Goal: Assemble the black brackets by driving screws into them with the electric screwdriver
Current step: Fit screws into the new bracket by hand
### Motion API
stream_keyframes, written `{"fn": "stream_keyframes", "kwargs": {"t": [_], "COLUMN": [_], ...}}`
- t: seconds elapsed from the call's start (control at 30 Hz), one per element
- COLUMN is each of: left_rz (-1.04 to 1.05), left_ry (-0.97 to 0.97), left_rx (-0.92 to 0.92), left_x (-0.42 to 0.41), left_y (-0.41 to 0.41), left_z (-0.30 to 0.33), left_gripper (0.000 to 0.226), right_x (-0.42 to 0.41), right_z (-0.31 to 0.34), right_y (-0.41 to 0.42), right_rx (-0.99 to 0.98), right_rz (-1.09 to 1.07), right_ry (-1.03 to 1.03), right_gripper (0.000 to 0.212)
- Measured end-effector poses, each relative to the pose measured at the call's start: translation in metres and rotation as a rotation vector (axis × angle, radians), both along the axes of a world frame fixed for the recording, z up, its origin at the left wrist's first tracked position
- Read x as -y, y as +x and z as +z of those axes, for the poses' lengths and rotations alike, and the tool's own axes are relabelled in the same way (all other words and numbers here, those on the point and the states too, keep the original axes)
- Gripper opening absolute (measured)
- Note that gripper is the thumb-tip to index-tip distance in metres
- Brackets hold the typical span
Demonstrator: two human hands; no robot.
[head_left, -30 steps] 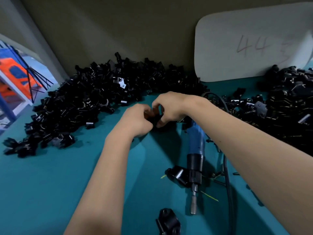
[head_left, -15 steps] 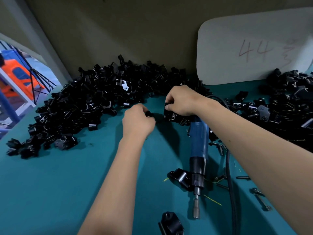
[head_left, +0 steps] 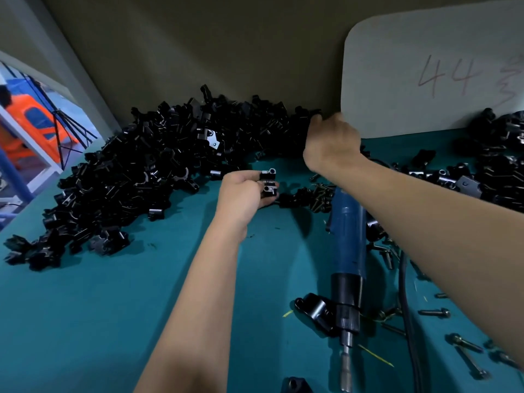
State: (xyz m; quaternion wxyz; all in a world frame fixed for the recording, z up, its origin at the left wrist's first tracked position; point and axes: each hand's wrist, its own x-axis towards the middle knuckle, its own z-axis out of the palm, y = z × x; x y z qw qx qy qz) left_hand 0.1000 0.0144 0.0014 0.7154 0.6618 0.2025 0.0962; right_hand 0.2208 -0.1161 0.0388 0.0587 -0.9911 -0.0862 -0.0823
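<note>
The right hand (head_left: 331, 143) is motion-blurred, fingers buried in the bracket pile (head_left: 158, 171), so can't tell what it's got. Screwdriver (head_left: 348, 251) top is hidden under that forearm; bottom bracket (head_left: 295, 385) is cropped.

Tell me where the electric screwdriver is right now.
In the head view, the electric screwdriver lies untouched on the teal table, right of centre, beneath the right forearm, bit toward the camera, among loose screws.

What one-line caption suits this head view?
Left hand holds a black bracket while right hand reaches into the bracket pile; electric screwdriver lies idle.

bracket pile (head_left: 158, 177) left, screwdriver (head_left: 347, 259) right, board (head_left: 431, 66) behind
</note>
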Motion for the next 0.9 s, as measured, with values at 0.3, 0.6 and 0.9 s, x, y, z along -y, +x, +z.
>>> {"fn": "stream_keyframes", "kwargs": {"t": [0.3, 0.6, 0.9], "left_rz": [0.065, 0.198, 0.111], "left_ry": [0.343, 0.622, -0.221], "left_rx": [-0.024, 0.167, 0.249], "left_x": [0.018, 0.037, 0.049], "left_y": [0.006, -0.013, -0.029], "left_z": [-0.006, 0.002, 0.009], "left_gripper": [0.005, 0.037, 0.008], "right_x": [0.012, 0.035, 0.03], "right_z": [0.014, 0.025, 0.04], "right_y": [-0.002, -0.027, -0.052], "right_rx": [-0.169, -0.396, -0.276], "right_rz": [0.249, 0.391, 0.46], "right_ry": [-0.115, 0.662, 0.253], "right_gripper": [0.012, 0.01, 0.021]}}
